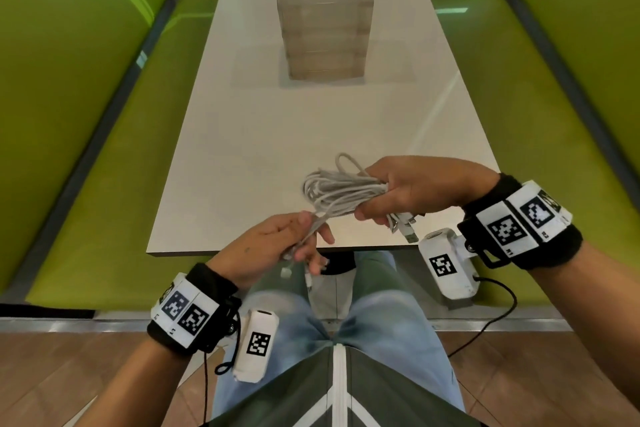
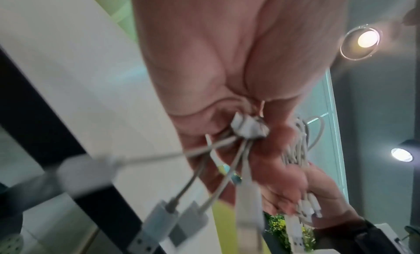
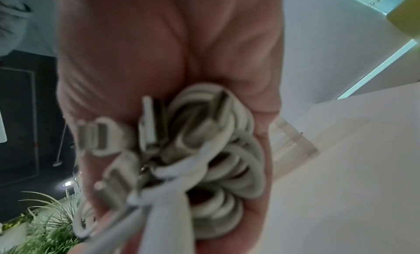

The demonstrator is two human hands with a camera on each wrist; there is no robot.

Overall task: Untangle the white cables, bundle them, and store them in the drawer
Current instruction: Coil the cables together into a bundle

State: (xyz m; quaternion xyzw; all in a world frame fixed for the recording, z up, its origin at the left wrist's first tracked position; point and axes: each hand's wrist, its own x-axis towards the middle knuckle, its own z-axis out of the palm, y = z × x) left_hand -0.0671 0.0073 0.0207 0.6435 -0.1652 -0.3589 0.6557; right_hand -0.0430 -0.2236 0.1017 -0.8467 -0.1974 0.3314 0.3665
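Both hands' fingers [image 1: 304,218] around cables [image 1: 332,189]

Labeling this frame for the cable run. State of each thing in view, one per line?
white cables: gathered in looped coils, held above the table's near edge, loose ends trailing to the left hand
right hand: grips the coiled part
left hand: holds the loose connector ends
drawer unit: translucent, upright far down the table, every drawer looks closed
table: white, drawer unit standing on it
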